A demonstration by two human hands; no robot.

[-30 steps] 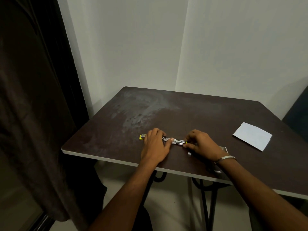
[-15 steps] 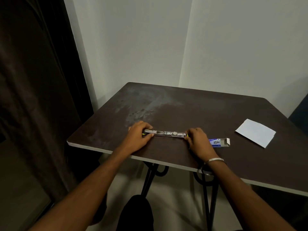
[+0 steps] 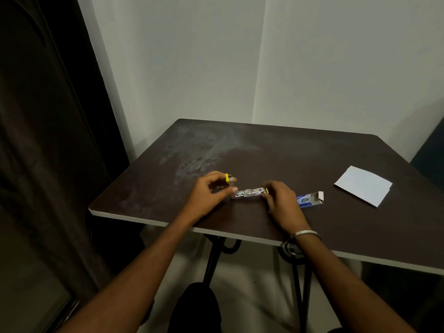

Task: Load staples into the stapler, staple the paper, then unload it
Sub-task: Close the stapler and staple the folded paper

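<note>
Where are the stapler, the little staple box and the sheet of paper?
stapler (image 3: 248, 192): head view, metal middle.
staple box (image 3: 310, 200): head view, blue side.
paper (image 3: 363, 185): head view, centre of sheet.

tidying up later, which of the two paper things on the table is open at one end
The blue staple box beside the right hand: its end flap stands open. The white paper lies flat.

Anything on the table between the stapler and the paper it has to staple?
Yes: the opened staple box lies on the table between the stapler and the paper, just beyond the right hand.
</note>
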